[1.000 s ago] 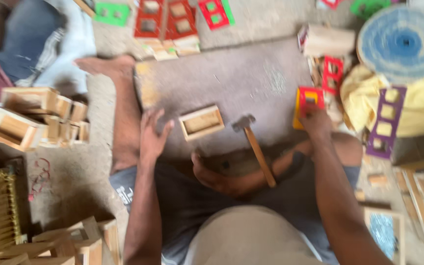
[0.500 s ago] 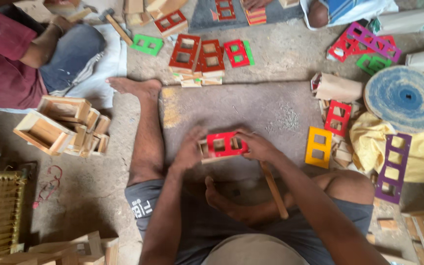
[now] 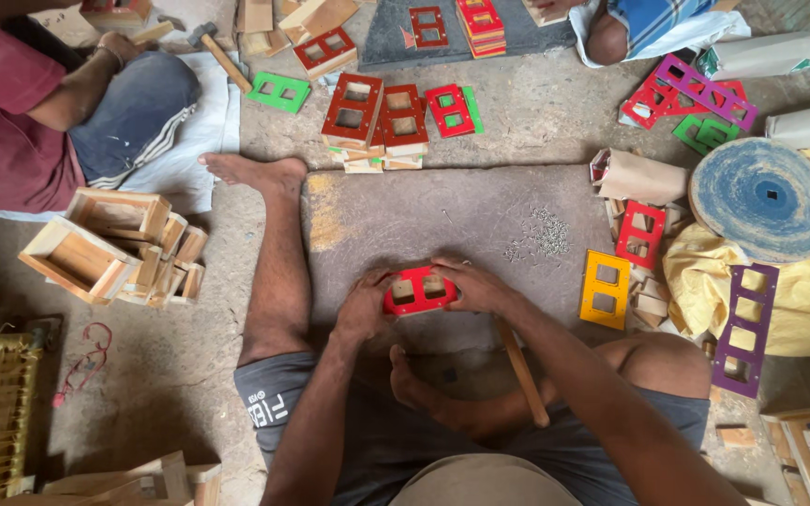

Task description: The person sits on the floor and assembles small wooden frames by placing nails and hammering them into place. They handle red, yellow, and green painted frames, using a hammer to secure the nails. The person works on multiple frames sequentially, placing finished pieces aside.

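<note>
Both hands grip 1 small red wooden frame with 2 square openings (image 3: 421,290), holding it over the near half of the flat grey stone slab (image 3: 405,220) that serves as the work surface. The left hand (image 3: 365,305) closes on the frame's left end, fingers curled over the edge; the right hand (image 3: 476,284) wraps the right end, thumb along the top rim. The frame sits roughly level, its long side parallel to the slab's near edge.

Beyond the frame, the slab lies mostly bare up to its far edge, with a loose scatter of small metal nails (image 3: 541,234) toward its right side. A wooden hammer handle (image 3: 521,373) lies just off the slab's near edge, beside the right forearm and across the folded leg. The person's outstretched bare foot (image 3: 253,172) reaches the slab's far left corner, closing that side.

Past the far edge sits a row of red painted frames stacked on raw wood boxes (image 3: 377,117), touching one another. Right of the slab, a yellow 2-hole panel (image 3: 605,289) and a red 2-hole panel (image 3: 640,234) crowd the edge, with a round blue disc (image 3: 761,199) and a long purple panel (image 3: 745,330) farther out. Left of the slab, well apart, is a heap of plain unpainted wooden boxes (image 3: 110,245), near another person's bent knee in blue trousers (image 3: 133,112).
</note>
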